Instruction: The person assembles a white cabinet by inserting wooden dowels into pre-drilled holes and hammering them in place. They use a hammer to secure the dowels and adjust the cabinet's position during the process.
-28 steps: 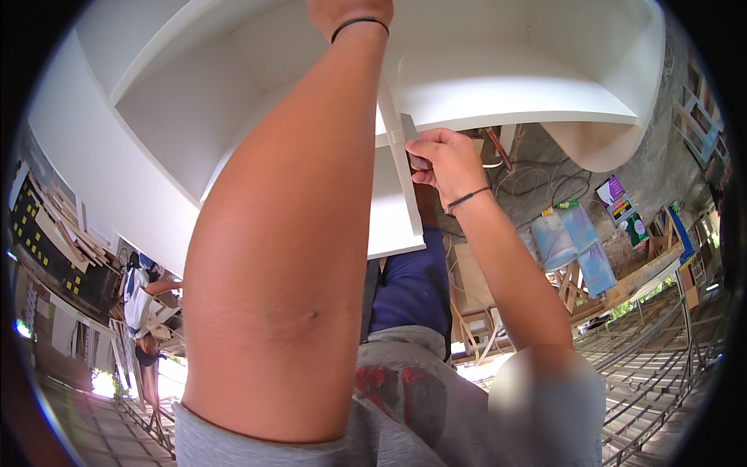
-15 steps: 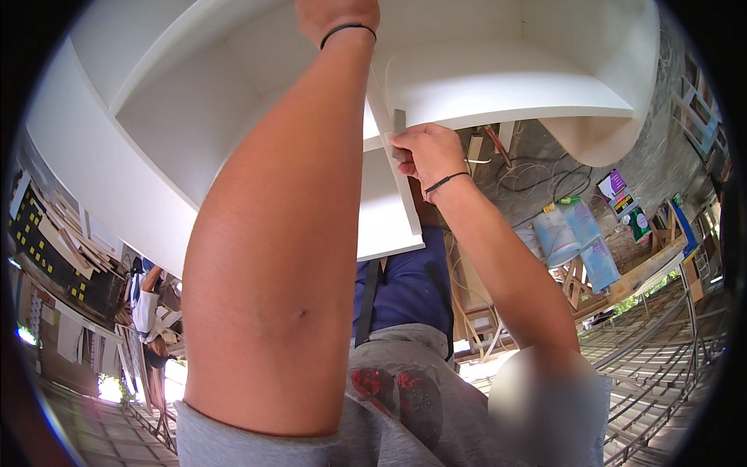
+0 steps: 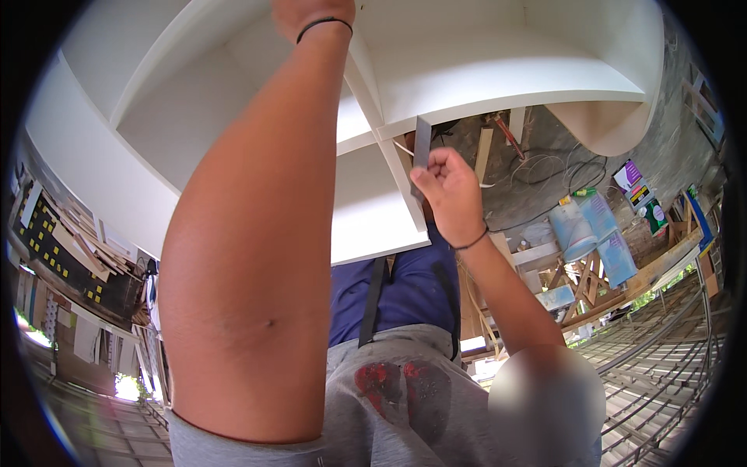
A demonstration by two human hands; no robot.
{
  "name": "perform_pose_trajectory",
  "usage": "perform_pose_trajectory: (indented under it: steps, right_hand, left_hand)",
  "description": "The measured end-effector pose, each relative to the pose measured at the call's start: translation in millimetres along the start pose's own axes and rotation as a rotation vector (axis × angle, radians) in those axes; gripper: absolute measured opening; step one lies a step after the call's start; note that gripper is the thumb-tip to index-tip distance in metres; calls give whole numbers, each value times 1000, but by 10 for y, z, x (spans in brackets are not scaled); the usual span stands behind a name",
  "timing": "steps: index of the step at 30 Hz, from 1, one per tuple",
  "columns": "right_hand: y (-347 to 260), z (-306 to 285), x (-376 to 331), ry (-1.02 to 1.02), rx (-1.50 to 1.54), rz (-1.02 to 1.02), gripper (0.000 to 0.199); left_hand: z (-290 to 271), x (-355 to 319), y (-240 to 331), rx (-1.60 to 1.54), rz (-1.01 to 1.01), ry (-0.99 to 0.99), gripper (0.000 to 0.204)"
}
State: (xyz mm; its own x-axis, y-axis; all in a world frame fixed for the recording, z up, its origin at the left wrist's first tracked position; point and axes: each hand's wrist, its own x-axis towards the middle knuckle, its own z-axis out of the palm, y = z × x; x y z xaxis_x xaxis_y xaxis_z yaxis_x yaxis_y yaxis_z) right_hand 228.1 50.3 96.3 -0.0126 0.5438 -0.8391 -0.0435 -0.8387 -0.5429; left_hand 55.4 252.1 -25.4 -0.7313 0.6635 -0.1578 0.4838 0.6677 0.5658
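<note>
A white shelf unit [image 3: 482,74] with several compartments spans the space in front of me. My right hand [image 3: 454,194] pinches a thin, flat grey strip [image 3: 422,142] between thumb and fingers. The strip stands nearly upright beside the white panel's edge [image 3: 405,175]; whether it touches that edge I cannot tell. At the top of the view, my left hand [image 3: 314,11] reaches over the unit near an upright divider. Its fingers are cut off by the picture's edge. Both wrists carry a thin black band.
To the right on the floor lie cables [image 3: 572,171], a white bucket [image 3: 574,233], blue packages [image 3: 615,257] and a purple-and-white package [image 3: 632,180]. Scrap wood [image 3: 595,284] lies behind them. Stacked boards [image 3: 82,245] stand at the far left.
My right hand has moved right and slightly toward me with the grey strip, away from the panel edge. My left arm has shifted a little left.
</note>
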Motion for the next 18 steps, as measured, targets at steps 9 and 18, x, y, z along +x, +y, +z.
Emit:
perform_pose_trajectory:
  steps: [9, 18]
  right_hand:
    - [-66, 32, 20, 164, 108, 315, 31]
    - [-197, 178, 266, 69, 211, 471, 25]
  left_hand:
    - [3, 55, -41, 54, 36, 43, 50]
    - [-76, 31, 4, 69, 20, 18, 48]
